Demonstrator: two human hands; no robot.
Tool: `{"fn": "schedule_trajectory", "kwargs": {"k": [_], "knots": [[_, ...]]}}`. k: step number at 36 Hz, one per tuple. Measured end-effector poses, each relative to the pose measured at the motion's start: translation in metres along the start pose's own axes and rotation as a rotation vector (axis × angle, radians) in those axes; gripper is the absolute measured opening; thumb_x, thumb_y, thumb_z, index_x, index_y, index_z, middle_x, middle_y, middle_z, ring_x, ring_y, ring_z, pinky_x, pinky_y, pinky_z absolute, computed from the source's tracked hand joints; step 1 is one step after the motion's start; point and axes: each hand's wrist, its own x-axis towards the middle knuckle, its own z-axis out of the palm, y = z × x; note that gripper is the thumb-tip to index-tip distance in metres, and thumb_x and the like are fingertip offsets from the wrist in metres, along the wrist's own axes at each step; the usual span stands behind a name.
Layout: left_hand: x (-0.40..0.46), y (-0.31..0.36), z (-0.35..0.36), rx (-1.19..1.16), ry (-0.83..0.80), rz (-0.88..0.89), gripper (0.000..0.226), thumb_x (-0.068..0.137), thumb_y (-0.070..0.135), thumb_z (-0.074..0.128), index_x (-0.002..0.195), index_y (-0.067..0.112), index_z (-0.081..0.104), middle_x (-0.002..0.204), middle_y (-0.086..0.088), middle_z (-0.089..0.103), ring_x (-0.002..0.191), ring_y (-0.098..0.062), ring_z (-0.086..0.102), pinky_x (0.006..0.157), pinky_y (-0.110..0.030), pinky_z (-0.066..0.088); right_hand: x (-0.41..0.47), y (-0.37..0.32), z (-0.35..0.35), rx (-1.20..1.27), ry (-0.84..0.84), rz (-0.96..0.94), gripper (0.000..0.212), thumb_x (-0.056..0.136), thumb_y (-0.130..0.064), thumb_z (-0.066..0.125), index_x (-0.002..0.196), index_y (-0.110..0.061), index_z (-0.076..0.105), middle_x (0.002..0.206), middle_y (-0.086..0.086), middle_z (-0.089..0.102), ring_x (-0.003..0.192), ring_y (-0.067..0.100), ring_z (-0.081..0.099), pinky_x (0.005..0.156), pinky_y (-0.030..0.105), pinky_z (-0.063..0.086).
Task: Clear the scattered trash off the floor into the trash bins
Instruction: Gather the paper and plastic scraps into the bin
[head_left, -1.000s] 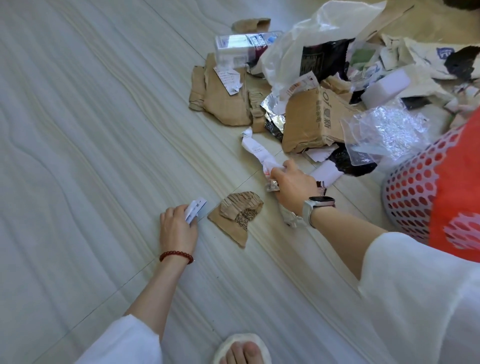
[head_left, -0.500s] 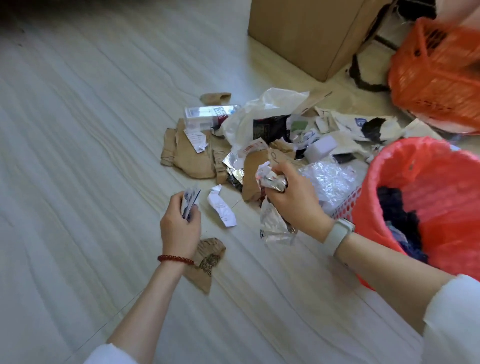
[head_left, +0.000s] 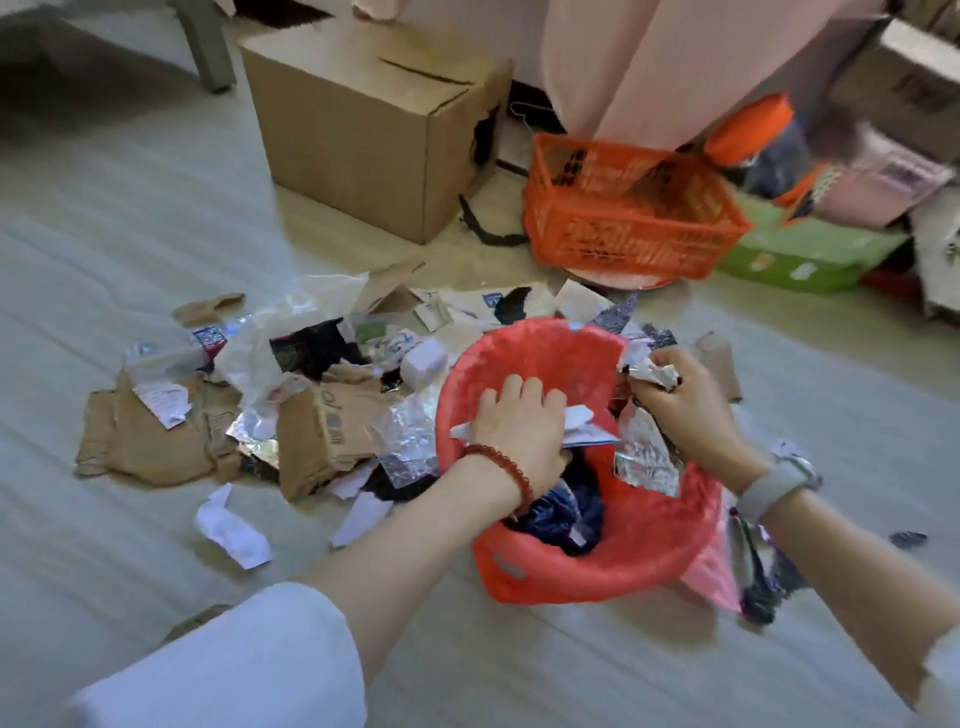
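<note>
Red bin (head_left: 597, 571) holds dark crumpled trash (head_left: 566, 512)

**What I'm Wearing**

My left hand (head_left: 519, 423) carries a dark red beaded bracelet (head_left: 501, 467) around the wrist. My right hand (head_left: 691, 410) has a pale grey smartwatch band (head_left: 774, 488) at its wrist. Loose white fabric sleeves (head_left: 234, 670) are pushed up, leaving both my forearms bare.
</note>
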Motion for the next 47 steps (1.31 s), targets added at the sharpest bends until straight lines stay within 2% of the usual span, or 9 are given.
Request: {"fn": "schedule_trajectory", "kwargs": {"k": [4, 8, 15, 20, 23, 25, 33, 40, 47], "knots": [[0.006, 0.010, 0.014, 0.163, -0.188, 0.002, 0.096, 0.071, 0.067, 0.059, 0.141, 0.012, 0.024, 0.146, -0.013, 0.025, 0.136, -0.033, 0.014, 0.111, -0.053, 0.008, 0.003, 0.018, -0.003, 0.054, -0.043, -0.012, 0.014, 0.086, -0.024, 0.062, 0.091, -0.019, 0.050, 0.079, 0.003, 0.059, 0.068, 0.015, 0.053, 0.057, 0.026, 0.037], [-0.003, -0.002, 0.002, 0.137, -0.053, -0.049, 0.068, 0.081, 0.058, 0.050, 0.136, 0.021, 0.038, 0.151, -0.008, 0.020, 0.141, -0.030, 0.007, 0.112, -0.051, -0.001, 0.007, 0.021, 0.009, -0.162, -0.162, -0.175, 0.043, 0.079, -0.039, 0.067, 0.114, -0.020, 0.051, 0.115, 0.004, 0.054, 0.109, 0.023, 0.050, 0.088, 0.033, 0.044], [-0.011, -0.049, -0.013, 0.016, 0.264, -0.295, 0.038, 0.078, 0.030, 0.045, 0.109, 0.017, 0.064, 0.116, -0.009, 0.057, 0.115, -0.032, 0.049, 0.104, -0.053, 0.026, 0.000, 0.026, 0.051, -0.616, -0.716, -0.337, 0.083, 0.075, -0.068, 0.056, 0.142, -0.038, 0.017, 0.157, -0.001, -0.013, 0.143, 0.038, -0.001, 0.106, 0.062, 0.023], [-0.030, -0.064, -0.010, -0.059, 0.336, -0.419, 0.035, 0.078, 0.028, 0.046, 0.104, 0.015, 0.065, 0.109, -0.010, 0.059, 0.103, -0.031, 0.055, 0.092, -0.047, 0.039, -0.009, 0.041, 0.091, -0.786, -0.856, -0.448, 0.071, 0.087, -0.068, 0.028, 0.146, -0.040, 0.000, 0.158, -0.002, -0.009, 0.143, 0.038, -0.006, 0.108, 0.067, 0.013], [-0.044, -0.077, -0.005, -0.145, 0.344, -0.430, 0.042, 0.077, 0.027, 0.040, 0.108, 0.011, 0.063, 0.108, -0.011, 0.056, 0.105, -0.031, 0.054, 0.092, -0.050, 0.043, -0.015, 0.052, 0.110, -0.879, -0.919, -0.465, 0.092, 0.067, -0.083, -0.014, 0.147, -0.040, 0.002, 0.159, -0.004, -0.005, 0.144, 0.036, -0.004, 0.107, 0.067, 0.007], [-0.052, -0.085, -0.003, -0.192, 0.373, -0.459, 0.038, 0.078, 0.022, 0.042, 0.107, 0.007, 0.061, 0.108, -0.013, 0.055, 0.105, -0.032, 0.054, 0.091, -0.050, 0.044, -0.009, 0.049, 0.108, -0.888, -0.941, -0.445, 0.080, 0.077, -0.078, -0.005, 0.146, -0.039, 0.005, 0.158, -0.004, -0.003, 0.144, 0.036, -0.005, 0.106, 0.067, 0.007], [-0.059, -0.114, -0.005, -0.261, 0.450, -0.478, 0.026, 0.081, 0.008, 0.052, 0.106, 0.006, 0.062, 0.107, -0.014, 0.055, 0.102, -0.031, 0.055, 0.090, -0.043, 0.044, 0.002, -0.008, 0.060, -0.475, -0.355, -0.745, 0.047, 0.086, -0.042, 0.031, 0.102, -0.019, 0.069, 0.116, 0.000, 0.066, 0.119, 0.025, 0.055, 0.094, 0.042, 0.043], [-0.053, -0.163, -0.017, -0.381, 0.426, -0.509, 0.027, 0.086, 0.004, 0.052, 0.112, 0.006, 0.059, 0.117, -0.013, 0.050, 0.113, -0.025, 0.048, 0.096, -0.033, 0.035, -0.005, -0.064, 0.074, -0.314, 0.023, -0.798, 0.030, 0.085, -0.025, 0.041, 0.095, -0.013, 0.067, 0.096, 0.002, 0.066, 0.093, 0.025, 0.059, 0.076, 0.038, 0.043], [-0.081, -0.227, 0.011, -0.483, 0.318, -0.518, 0.021, 0.090, 0.009, 0.052, 0.109, 0.008, 0.062, 0.115, -0.012, 0.052, 0.109, -0.026, 0.051, 0.093, -0.029, 0.036, -0.028, -0.077, 0.069, -0.524, -0.040, -0.739, 0.033, 0.088, -0.037, 0.041, 0.095, -0.020, 0.068, 0.096, -0.004, 0.066, 0.098, 0.020, 0.056, 0.089, 0.033, 0.033]]}}
